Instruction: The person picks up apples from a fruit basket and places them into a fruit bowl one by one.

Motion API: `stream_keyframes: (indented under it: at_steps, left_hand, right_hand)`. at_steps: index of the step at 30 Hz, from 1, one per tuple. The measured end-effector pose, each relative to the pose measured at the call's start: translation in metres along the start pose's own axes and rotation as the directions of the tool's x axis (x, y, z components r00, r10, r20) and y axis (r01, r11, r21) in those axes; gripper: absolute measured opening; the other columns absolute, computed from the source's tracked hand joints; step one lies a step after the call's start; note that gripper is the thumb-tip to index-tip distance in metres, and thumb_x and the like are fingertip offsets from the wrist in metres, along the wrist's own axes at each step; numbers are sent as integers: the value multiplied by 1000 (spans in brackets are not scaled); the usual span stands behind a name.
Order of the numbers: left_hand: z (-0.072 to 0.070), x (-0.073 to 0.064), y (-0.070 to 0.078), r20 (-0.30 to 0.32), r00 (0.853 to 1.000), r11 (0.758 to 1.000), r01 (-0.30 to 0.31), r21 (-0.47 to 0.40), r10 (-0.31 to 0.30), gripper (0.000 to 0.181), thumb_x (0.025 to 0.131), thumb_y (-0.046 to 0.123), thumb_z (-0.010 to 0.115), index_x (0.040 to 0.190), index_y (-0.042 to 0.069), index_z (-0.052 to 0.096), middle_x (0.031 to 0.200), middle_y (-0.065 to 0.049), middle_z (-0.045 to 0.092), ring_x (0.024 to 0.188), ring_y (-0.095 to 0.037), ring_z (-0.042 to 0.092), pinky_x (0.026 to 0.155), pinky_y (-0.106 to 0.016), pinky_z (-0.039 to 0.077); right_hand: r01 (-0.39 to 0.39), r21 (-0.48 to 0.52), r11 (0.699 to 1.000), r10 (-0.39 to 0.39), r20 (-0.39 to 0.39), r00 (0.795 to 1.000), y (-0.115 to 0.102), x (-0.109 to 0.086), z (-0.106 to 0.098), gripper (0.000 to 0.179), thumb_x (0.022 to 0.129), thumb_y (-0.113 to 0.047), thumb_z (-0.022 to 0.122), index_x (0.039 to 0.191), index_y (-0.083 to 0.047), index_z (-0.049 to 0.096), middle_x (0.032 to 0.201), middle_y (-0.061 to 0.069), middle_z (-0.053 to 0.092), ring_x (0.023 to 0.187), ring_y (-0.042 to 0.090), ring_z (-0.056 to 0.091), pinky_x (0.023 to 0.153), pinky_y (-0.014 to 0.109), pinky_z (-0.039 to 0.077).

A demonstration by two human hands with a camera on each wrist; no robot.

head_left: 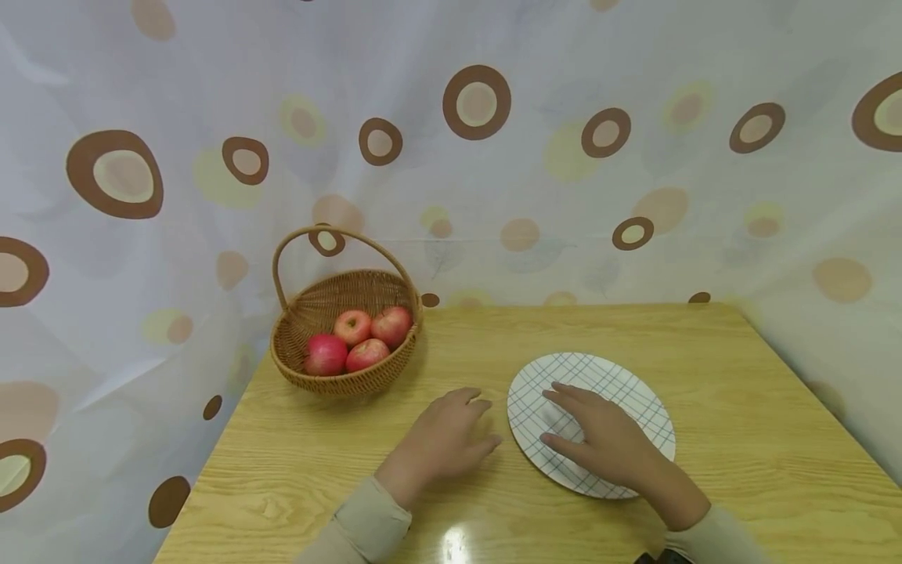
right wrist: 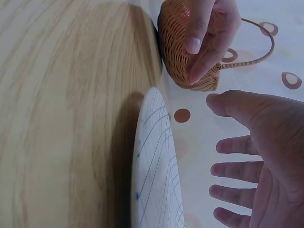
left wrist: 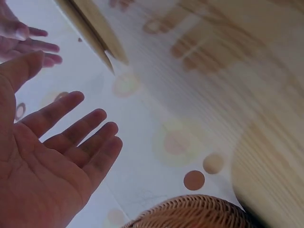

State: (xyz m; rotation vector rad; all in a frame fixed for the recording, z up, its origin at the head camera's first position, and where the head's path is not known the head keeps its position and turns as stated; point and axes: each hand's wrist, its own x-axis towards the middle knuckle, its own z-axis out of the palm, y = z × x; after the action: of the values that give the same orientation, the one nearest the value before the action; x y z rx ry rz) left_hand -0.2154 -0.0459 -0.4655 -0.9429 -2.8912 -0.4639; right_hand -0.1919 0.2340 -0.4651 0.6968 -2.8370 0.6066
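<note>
A white plate (head_left: 637, 399) with thin blue crossing lines lies on the wooden table. Over it hovers my right hand (head_left: 609, 439), fingers spread and holding nothing; the right wrist view shows a gap between those fingers and the plate (right wrist: 156, 175). Left of the plate is my left hand (head_left: 447, 439), its fingers loosely extended and nothing in its grasp. A wicker basket (head_left: 352, 384) with a tall arched handle stands at the back left. Several red apples (head_left: 366, 355) lie together inside it.
The light wooden table (head_left: 747, 407) reaches back to a pale curtain (head_left: 535, 172) with brown and yellow circles. That curtain also runs along the left and right sides. A bright light reflection shows near the table's front.
</note>
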Motion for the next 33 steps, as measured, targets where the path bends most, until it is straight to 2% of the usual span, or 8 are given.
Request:
stream_keyframes:
  at_steps: [7, 13, 20, 23, 29, 33]
  left_hand:
    - [-9, -16, -19, -50, 999, 999, 12, -38, -14, 53, 101, 43, 70, 139, 6, 68, 146, -18, 64, 138, -35, 61, 114, -52, 52]
    - [-16, -32, -35, -76, 997, 995, 27, -91, -34, 53, 102, 39, 70, 139, 2, 67, 147, -22, 63, 137, -40, 60, 117, -53, 49]
    - [-22, -49, -43, -90, 994, 990, 54, -131, -66, 52, 103, 38, 69, 141, 2, 66, 149, -22, 61, 139, -41, 59, 117, -56, 48]
    - [-24, -55, -46, -114, 991, 988, 55, -146, -72, 52, 103, 36, 70, 141, 2, 66, 147, -23, 62, 138, -42, 59, 116, -58, 48]
    - [-27, -65, -53, -168, 985, 988, 17, -156, -43, 47, 102, 33, 72, 138, 3, 68, 144, -19, 66, 135, -37, 63, 114, -54, 52]
    - [-31, -75, -61, -222, 975, 990, -3, -144, -29, 44, 99, 30, 76, 135, 5, 70, 141, -15, 68, 133, -33, 64, 112, -51, 54]
  right_hand:
    - [24, 8, 1000, -24, -19, 1000, -6, 11, 1, 64, 100, -50, 70, 149, -10, 61, 155, 19, 58, 139, 45, 58, 108, 65, 52]
    - [38, 41, 998, -38, -7, 999, -14, 21, 3, 64, 102, -50, 68, 151, -11, 59, 157, 17, 57, 140, 44, 57, 109, 65, 51]
    - [119, 3, 993, -119, -54, 991, -26, 36, 7, 59, 99, -44, 73, 145, -8, 65, 152, 17, 61, 137, 42, 61, 111, 65, 50]
    - [137, -5, 991, -137, -75, 988, -31, 42, 8, 59, 99, -44, 74, 144, -6, 65, 152, 17, 61, 137, 42, 60, 111, 67, 48]
    - [133, 13, 991, -132, -78, 988, -44, 50, 13, 61, 97, -43, 75, 144, -5, 65, 153, 18, 60, 140, 45, 57, 113, 68, 46]
    - [138, 22, 990, -137, -61, 989, -56, 58, 19, 62, 97, -45, 75, 145, -7, 65, 154, 17, 59, 142, 44, 55, 115, 68, 45]
